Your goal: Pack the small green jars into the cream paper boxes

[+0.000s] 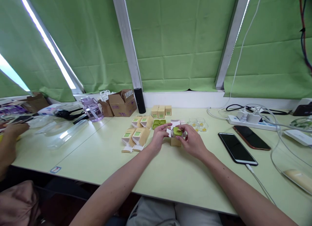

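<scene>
though illegible, carton print beyond boxes

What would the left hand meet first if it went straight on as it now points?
The left hand would probably meet the white flaps of the open box, right by its fingers; depth is unclear, so they may be touching.

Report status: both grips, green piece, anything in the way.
Right grip holding green piece at open box. Left grip at box's white flap. Clear plastic cups just beyond right grip, seemingly out of the way.
</scene>
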